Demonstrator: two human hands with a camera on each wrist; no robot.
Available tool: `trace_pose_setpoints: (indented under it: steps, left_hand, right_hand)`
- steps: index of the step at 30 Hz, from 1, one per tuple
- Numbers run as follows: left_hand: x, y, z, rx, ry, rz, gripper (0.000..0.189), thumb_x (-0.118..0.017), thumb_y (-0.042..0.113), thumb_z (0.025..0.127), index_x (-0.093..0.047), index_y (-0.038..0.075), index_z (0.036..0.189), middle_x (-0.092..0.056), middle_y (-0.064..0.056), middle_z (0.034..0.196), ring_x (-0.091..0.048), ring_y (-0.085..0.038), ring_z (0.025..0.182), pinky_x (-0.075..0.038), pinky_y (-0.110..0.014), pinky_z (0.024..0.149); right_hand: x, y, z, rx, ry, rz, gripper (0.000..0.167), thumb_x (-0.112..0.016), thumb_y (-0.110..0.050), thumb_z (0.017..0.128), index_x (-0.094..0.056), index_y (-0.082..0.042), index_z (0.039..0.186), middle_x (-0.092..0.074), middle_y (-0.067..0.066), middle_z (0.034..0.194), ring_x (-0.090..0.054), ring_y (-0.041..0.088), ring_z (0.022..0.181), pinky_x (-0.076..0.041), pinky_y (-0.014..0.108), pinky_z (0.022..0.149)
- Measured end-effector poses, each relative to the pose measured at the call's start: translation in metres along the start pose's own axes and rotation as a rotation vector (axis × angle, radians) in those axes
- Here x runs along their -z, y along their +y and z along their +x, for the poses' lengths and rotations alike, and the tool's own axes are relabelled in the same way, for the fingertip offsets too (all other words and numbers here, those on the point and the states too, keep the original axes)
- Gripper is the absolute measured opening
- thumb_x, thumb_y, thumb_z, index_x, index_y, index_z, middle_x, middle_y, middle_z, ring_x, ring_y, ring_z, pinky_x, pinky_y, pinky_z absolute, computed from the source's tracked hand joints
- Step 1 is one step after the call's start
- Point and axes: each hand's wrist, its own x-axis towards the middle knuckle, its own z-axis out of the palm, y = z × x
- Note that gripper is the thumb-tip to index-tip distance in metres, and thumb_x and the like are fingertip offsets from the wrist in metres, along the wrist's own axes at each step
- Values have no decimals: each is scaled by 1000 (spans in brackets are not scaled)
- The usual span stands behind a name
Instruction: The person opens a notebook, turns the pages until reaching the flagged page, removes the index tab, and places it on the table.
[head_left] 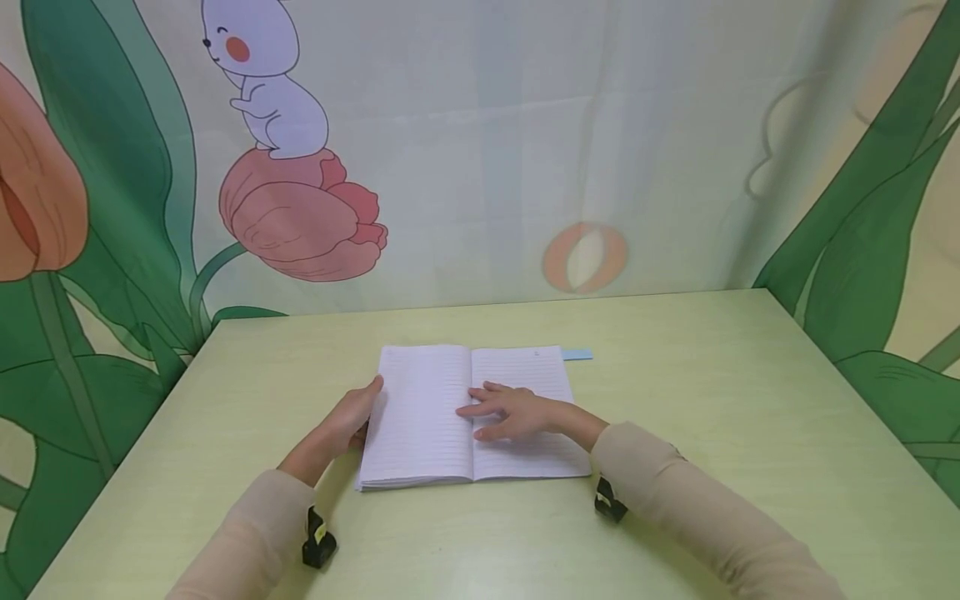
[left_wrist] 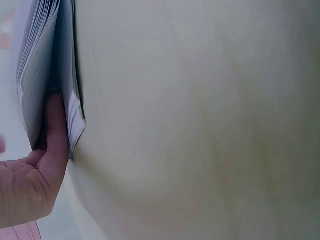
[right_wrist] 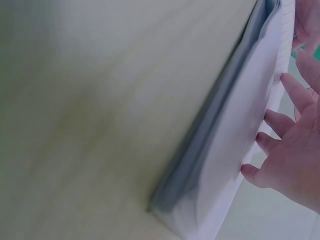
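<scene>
An open notebook (head_left: pixel 420 417) with lined white pages lies on the table, its fold running down the middle. My left hand (head_left: pixel 351 421) holds its left edge, thumb at the page's side. In the left wrist view the fingers (left_wrist: pixel 56 125) of that hand reach in between the leaves, with some pages above and some below; their tips are hidden. My right hand (head_left: pixel 517 414) is spread over the right page near the fold. Its fingertips (right_wrist: pixel 248 170) touch the paper in the right wrist view.
A light blue strip (head_left: pixel 577 355) sticks out beyond the notebook's upper right edge. The pale yellow-green table (head_left: pixel 712 375) meets a printed curtain (head_left: pixel 480 167) at its back edge. Small black devices (head_left: pixel 318 546) sit at both wrists.
</scene>
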Motion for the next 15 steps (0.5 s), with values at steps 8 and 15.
trace_pose_setpoints:
  steps: [8, 15]
  left_hand:
    - [-2, -2, 2, -32, -6, 41, 42, -36, 6, 96, -30, -6, 136, -53, -22, 113, -57, -21, 86, -49, -35, 70]
    - [-2, -2, 5, -15, 4, 43, 42, -36, 5, 96, -30, -5, 136, -52, -22, 114, -56, -23, 90, -49, -36, 70]
  right_hand:
    - [7, 16, -2, -51, 52, -93, 54, -53, -34, 90, -41, -12, 138, -23, 14, 147, -12, 33, 135, -15, 61, 99]
    - [21, 43, -10, -228, 159, -187, 60, -52, -35, 89, -36, -5, 139, -24, 19, 145, -17, 35, 134, -18, 63, 96]
